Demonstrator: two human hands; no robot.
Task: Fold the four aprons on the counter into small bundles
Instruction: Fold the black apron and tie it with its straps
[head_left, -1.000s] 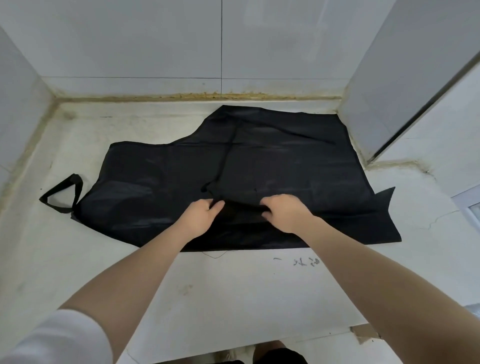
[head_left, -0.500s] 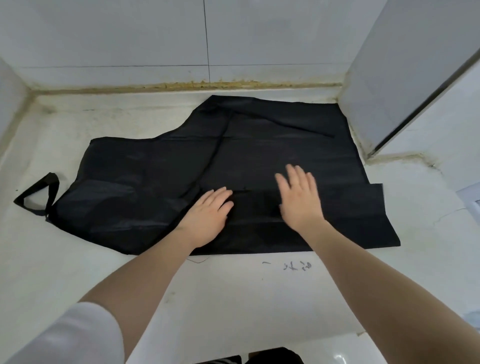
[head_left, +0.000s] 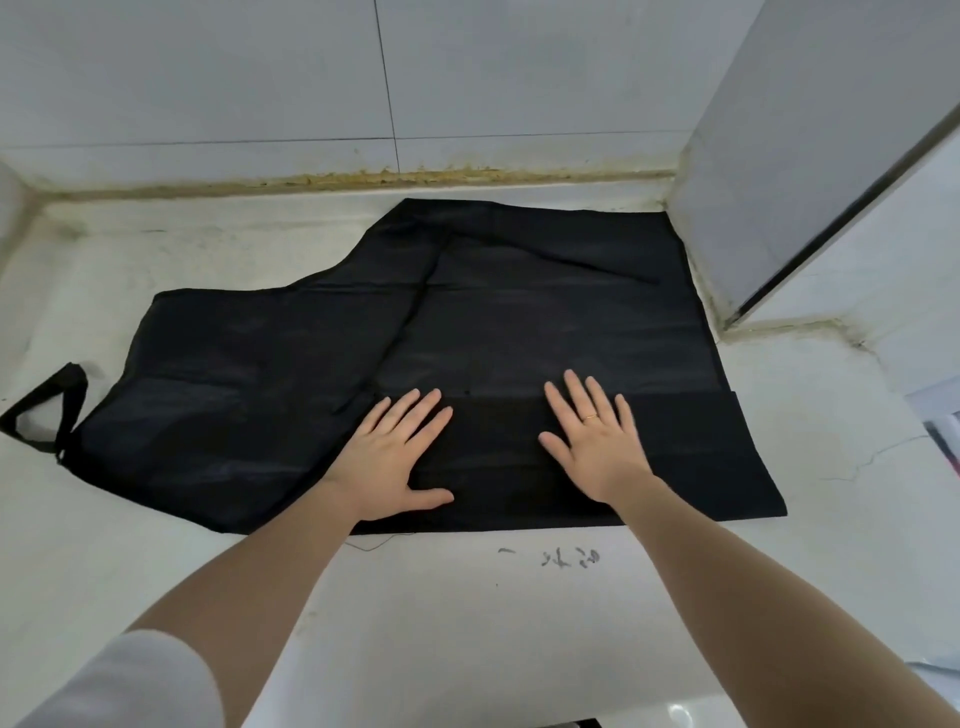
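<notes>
A black apron (head_left: 519, 322) lay spread flat on the pale counter (head_left: 467, 613), its far edge close to the tiled back wall (head_left: 260, 78) and its right side just beside a white upright panel (head_left: 779, 130) at the counter's right. The narrower bib end pointed left, where a black strap loop (head_left: 47, 410) trailed off onto the bare counter. A thin black tie (head_left: 410, 317) ran down the cloth from the far edge toward the near middle.

Both hands rested palm down on the near part of the apron, side by side but apart. The left hand (head_left: 395, 457) lay with its fingers straight and slightly fanned, thumb out toward the right. The right hand (head_left: 592, 441) was likewise flat and spread (a thin gold ring (head_left: 590, 417) showed on one finger), pressing on a darker folded band of cloth that ran along the near right of the apron. Neither hand gripped anything.

Some small dark handwritten marks (head_left: 566, 557) sat on the counter just near of the apron's edge. A white sleeve (head_left: 130, 686) covered the upper left arm.
</notes>
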